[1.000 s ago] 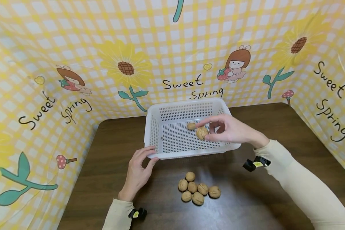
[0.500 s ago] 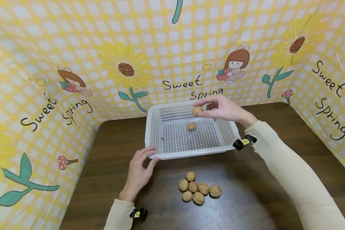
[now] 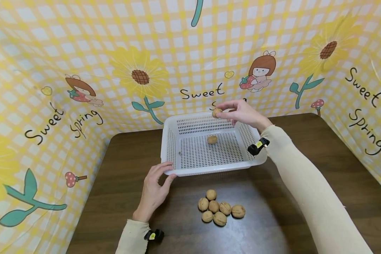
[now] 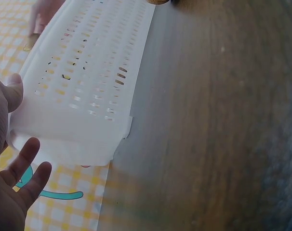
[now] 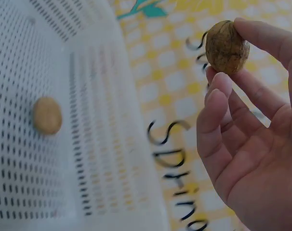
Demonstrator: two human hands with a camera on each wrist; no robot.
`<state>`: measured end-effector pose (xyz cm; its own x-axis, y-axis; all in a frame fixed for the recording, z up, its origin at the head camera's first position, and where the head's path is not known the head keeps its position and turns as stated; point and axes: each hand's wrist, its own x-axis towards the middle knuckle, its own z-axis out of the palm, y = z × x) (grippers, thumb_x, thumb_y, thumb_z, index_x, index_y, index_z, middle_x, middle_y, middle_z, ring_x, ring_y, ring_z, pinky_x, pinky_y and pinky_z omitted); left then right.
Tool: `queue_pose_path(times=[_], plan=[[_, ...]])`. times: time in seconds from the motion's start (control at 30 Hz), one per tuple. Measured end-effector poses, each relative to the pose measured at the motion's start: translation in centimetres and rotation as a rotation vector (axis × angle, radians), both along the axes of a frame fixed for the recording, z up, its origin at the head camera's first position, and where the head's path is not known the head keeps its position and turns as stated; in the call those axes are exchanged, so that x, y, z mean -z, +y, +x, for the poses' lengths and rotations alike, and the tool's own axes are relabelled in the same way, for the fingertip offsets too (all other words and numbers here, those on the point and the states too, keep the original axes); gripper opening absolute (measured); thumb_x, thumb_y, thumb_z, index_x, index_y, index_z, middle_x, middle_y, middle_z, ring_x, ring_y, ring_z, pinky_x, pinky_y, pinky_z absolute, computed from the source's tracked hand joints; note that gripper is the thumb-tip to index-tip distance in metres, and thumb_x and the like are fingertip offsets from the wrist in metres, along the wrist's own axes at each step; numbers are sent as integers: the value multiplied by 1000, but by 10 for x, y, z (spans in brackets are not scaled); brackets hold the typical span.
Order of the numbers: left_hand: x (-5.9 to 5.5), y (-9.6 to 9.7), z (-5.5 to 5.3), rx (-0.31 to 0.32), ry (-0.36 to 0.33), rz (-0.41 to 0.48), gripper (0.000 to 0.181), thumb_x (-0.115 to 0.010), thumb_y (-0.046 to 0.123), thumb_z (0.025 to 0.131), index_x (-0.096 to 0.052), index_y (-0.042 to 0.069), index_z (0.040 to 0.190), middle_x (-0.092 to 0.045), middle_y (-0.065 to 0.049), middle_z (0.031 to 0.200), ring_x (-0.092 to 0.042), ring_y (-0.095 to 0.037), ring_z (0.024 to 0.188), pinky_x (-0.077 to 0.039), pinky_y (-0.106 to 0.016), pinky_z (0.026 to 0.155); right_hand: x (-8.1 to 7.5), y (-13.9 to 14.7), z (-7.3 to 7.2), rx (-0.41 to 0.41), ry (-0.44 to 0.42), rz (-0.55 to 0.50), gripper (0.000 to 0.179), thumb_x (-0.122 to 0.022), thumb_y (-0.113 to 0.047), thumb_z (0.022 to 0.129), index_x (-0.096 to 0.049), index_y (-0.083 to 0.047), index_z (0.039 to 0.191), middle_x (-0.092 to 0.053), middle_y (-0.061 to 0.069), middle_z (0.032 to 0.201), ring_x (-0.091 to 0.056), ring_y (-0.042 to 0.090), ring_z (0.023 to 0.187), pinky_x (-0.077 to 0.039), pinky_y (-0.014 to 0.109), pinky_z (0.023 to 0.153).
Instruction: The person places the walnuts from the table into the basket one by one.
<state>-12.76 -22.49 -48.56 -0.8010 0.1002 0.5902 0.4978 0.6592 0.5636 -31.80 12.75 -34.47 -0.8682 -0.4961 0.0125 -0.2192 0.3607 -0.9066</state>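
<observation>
A white plastic basket (image 3: 166,141) with slotted walls stands toward the back of the brown table. At its near left corner my left hand (image 3: 153,188) grips the rim, thumb and fingers on either side; the left wrist view shows the thumb against the basket wall (image 4: 78,120). My right hand (image 3: 243,113) pinches a walnut (image 3: 217,113) between thumb and fingertips, raised over the basket's far rim. Up close, the held walnut (image 5: 227,48) sits at the fingertips, apart from the basket. Another walnut (image 3: 212,139) lies on the basket floor.
Several walnuts (image 3: 213,206) lie in a cluster on the table (image 3: 177,225), in front of the basket. A yellow checked cloth (image 3: 197,53) with printed flowers and lettering hangs around the back and sides.
My right hand has carried the pinched walnut from above the basket's middle back and up to its far rim. My left hand has stayed at the corner.
</observation>
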Motion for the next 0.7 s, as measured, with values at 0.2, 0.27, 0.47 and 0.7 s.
queue_pose_path(times=[0.2,0.27,0.47,0.7], plan=[[1,1,0,-4,0,7,24,-85,11,91,-78,7,113,-75,-3,130,-65,-26,121,-45,-25,107,34,-1,-17,80,-6,18,52,-75,-39,99,-67,-14,144,-65,8,146,-62,28,110,-55,32,69],[1,1,1,-2,-4,11,24,-84,11,91,-78,6,113,-74,-3,131,-64,-27,122,-45,-25,108,45,-4,-19,105,4,61,52,-76,-41,99,-67,-15,143,-68,9,141,-61,30,109,-56,32,69],[3,3,3,10,3,19,23,-85,11,91,-78,6,112,-74,-3,131,-64,-26,121,-44,-24,107,69,-11,-21,123,21,255,55,-74,-40,100,-65,-10,146,-69,15,139,-68,40,98,-59,42,73],[1,1,1,14,29,9,22,-84,10,91,-78,6,111,-75,-1,131,-65,-26,120,-45,-24,106,78,-15,-25,53,32,391,45,-72,-23,101,-68,1,139,-70,21,133,-70,34,100,-60,45,85]])
